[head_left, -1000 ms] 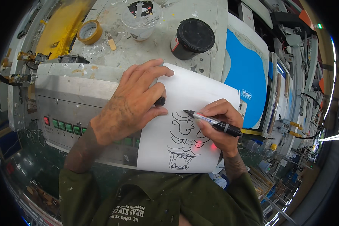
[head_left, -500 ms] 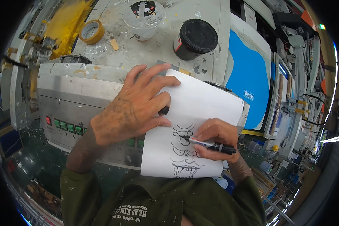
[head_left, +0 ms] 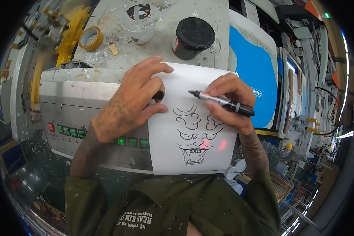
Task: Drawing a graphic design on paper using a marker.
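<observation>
A sheet of white paper (head_left: 185, 78) bears a black line drawing (head_left: 192, 153) of a fanged, frowning face with curled brows. My left hand (head_left: 129, 98) rests on the paper's upper left, index finger extended, with a small black marker cap (head_left: 158, 95) held in its curled fingers. My right hand (head_left: 232, 100) pinches a black-and-silver marker (head_left: 242, 108); its tip is over the bare paper just above the drawn forehead curves. Red spots of light fall on the paper's right part.
Beyond the paper are a black lidded tub (head_left: 194, 33), a clear lidded cup (head_left: 139, 23) and a yellow tape roll (head_left: 90, 37) on a stained grey bench (head_left: 106, 59). Left is a metal button panel (head_left: 78, 94); right, a blue printed board (head_left: 255, 67) and machinery (head_left: 310, 98).
My right hand went down over the left brow, then lifted up and rightward, uncovering the face drawing. My left hand stayed on the paper with the cap. The view shifted slightly.
</observation>
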The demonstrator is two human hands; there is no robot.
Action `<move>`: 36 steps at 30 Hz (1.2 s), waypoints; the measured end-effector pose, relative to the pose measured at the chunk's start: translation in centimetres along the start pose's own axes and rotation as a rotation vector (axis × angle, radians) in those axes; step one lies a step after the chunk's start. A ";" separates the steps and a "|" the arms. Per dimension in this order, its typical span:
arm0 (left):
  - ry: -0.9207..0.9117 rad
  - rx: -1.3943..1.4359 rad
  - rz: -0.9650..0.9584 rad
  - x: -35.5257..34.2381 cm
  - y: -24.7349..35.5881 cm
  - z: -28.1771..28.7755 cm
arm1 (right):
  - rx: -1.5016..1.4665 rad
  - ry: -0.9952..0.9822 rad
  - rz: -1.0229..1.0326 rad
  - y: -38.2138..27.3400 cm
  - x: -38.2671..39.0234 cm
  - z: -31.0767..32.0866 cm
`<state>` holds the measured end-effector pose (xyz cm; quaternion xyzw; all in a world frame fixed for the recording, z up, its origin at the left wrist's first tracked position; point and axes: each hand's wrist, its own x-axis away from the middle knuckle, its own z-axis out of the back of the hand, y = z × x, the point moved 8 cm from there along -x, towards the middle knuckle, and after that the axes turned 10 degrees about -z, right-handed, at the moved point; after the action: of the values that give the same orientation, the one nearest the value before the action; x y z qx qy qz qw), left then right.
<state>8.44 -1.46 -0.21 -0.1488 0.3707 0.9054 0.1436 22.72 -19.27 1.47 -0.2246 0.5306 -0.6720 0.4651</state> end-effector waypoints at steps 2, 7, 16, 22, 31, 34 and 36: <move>-0.007 -0.034 -0.008 0.3 0.1 0.2 | -0.028 0.035 -0.022 -0.2 0.3 -0.7; -0.004 -0.020 -0.034 -0.1 0.6 0.1 | -0.037 0.114 -0.251 -0.8 4.4 -3.7; 0.017 -0.003 -0.015 0.5 -0.4 0.4 | 0.093 0.146 -0.285 -0.5 4.0 -4.8; -0.010 0.020 -0.044 0.8 -0.8 0.6 | 0.134 0.093 -0.235 -0.2 4.4 -5.3; -0.013 0.028 -0.052 0.9 -0.5 0.6 | 0.146 0.189 -0.248 -0.4 4.1 -5.2; -0.008 0.021 -0.052 1.0 -0.5 0.7 | 0.175 0.173 -0.218 -0.6 3.9 -5.3; -0.010 0.023 -0.056 0.9 -0.5 0.6 | 0.222 0.100 -0.183 -1.1 3.6 -5.8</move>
<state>7.69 -0.50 -0.46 -0.1529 0.3760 0.8975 0.1726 16.00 -19.44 -0.15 -0.1853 0.4530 -0.7765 0.3969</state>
